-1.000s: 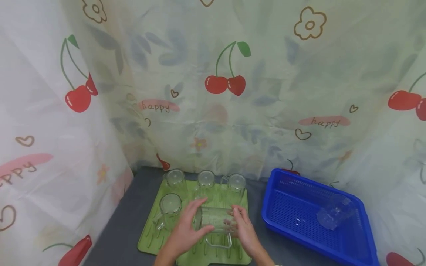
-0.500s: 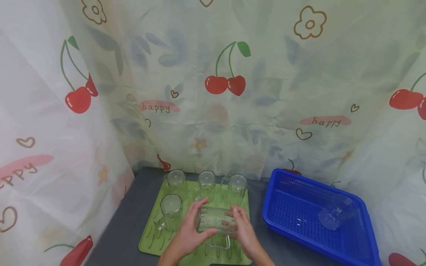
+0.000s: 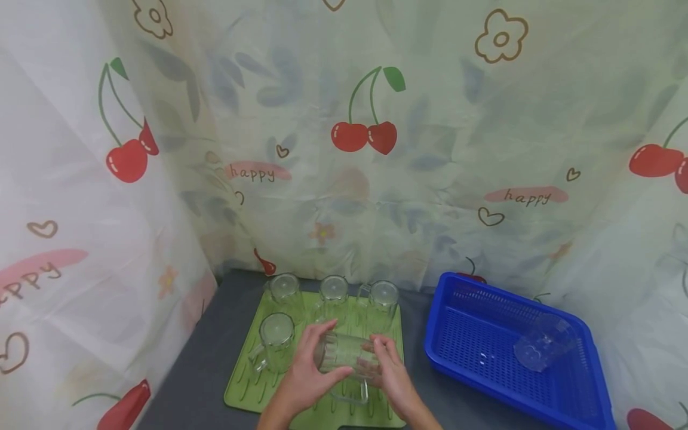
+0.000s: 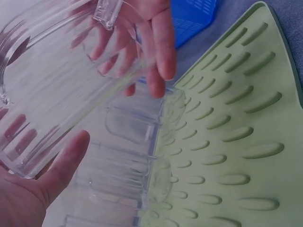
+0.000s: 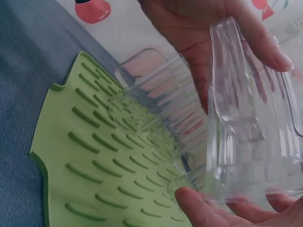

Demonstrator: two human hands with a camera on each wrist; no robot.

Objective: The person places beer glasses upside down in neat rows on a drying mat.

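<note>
A clear glass mug [image 3: 348,353] lies sideways in the air over the green drying mat [image 3: 243,388], its handle toward the person. My left hand [image 3: 302,377] grips its left end, thumb along the near side. At the other end, the fingers of my right hand [image 3: 396,377] curl around the glass. The right wrist view shows the mug [image 5: 251,118] between both hands, apart from the mat. Several similar mugs stand upside down on the mat, among them a front-left mug [image 3: 276,337] and a back-right mug [image 3: 383,298].
To the right, a blue perforated basket [image 3: 457,373] holds a clear glass [image 3: 543,343] lying on its side. A dark grey cloth [image 3: 188,382] covers the table. Cherry-patterned curtains [image 3: 430,179] hang behind and on both sides.
The held mug has tilted slightly, its right end now a little lower, and its handle has shifted slightly left. Both hands keep their hold; the mugs on the mat stay put.
</note>
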